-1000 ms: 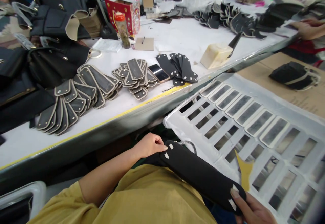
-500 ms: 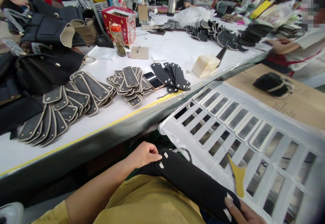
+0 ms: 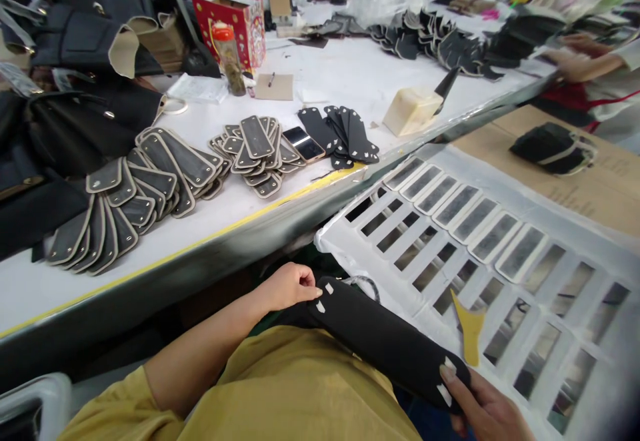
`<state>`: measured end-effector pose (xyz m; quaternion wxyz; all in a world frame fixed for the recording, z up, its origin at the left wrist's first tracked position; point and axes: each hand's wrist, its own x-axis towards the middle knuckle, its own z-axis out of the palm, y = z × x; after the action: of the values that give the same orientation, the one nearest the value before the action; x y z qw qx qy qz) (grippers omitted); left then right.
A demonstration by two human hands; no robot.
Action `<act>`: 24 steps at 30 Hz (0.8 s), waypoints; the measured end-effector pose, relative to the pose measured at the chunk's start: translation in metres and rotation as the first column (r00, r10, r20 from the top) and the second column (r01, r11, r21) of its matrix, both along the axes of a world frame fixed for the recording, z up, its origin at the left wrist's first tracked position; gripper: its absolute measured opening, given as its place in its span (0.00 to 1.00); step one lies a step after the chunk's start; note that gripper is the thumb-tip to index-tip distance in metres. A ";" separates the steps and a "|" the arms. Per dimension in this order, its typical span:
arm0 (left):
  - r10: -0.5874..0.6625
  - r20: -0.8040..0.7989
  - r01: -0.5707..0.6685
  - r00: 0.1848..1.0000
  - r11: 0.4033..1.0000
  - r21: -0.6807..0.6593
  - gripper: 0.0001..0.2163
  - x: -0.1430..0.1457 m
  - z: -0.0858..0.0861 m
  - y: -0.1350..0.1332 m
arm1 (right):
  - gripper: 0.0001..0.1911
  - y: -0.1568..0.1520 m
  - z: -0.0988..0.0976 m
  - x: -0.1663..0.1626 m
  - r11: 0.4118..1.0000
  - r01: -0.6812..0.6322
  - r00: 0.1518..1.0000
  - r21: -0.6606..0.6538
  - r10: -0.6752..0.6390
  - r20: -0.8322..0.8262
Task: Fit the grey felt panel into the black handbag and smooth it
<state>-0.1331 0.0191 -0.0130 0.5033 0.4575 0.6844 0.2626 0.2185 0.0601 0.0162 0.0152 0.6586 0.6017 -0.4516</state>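
Low in the frame, the left hand (image 3: 293,288) pinches one end of the black strip (image 3: 380,338), the right hand (image 3: 483,398) the other. White tabs (image 3: 445,395) show at both ends, so those seem done; what's left I can't tell. Loose strips (image 3: 356,134) lie mid-frame on the bench (image 3: 345,81); a yellow piece (image 3: 470,338) sits nearby.

A long, narrow black panel (image 3: 383,331), smooth and dull, is held up by both ends just in front of the person's body (image 3: 300,388). It slants, the left end farther forward, its broad face upward and looking nearly flat. Both ends are rounded, each with two small white tabs (image 3: 321,306) (from here, one on the right is partly covered).
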 end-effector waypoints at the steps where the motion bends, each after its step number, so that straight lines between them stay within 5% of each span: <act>1: -0.013 -0.006 0.013 1.000 1.000 0.009 0.11 -0.002 -0.001 0.001 | 0.23 0.000 0.001 0.000 1.000 -0.013 1.000 0.011 0.013 0.012; 8: -0.099 0.011 0.098 0.995 0.994 0.038 0.12 -0.009 -0.002 0.004 | 0.22 0.000 0.014 -0.009 0.999 0.002 1.000 0.041 -0.001 -0.023; 12: -0.149 -0.115 0.164 0.982 0.978 0.131 0.08 -0.001 0.006 0.002 | 0.20 -0.002 0.016 -0.009 0.998 0.063 0.992 0.026 -0.060 -0.108; 14: -0.196 -0.247 0.260 0.949 0.929 0.263 0.09 0.003 0.011 0.000 | 0.20 -0.003 0.015 -0.008 0.996 0.084 0.987 0.011 -0.081 -0.140; 17: -0.301 -0.447 0.489 0.842 0.775 0.399 0.17 0.008 0.017 0.000 | 0.19 -0.003 0.012 -0.006 0.996 0.090 0.980 0.006 -0.088 -0.179; 20: -0.395 -0.565 0.651 0.724 0.663 0.370 0.20 0.011 0.022 0.003 | 0.18 -0.005 0.010 -0.004 0.995 0.100 0.974 0.003 -0.097 -0.203; 24: -0.440 -0.652 0.741 0.617 0.604 0.294 0.20 0.016 0.026 0.005 | 0.16 -0.006 0.012 -0.004 0.993 0.117 0.965 0.021 -0.108 -0.241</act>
<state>-0.1171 0.0243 0.0130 0.2090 0.8389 0.4881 0.1196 0.2143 0.0543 0.0280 -0.0946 0.6327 0.5688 -0.5170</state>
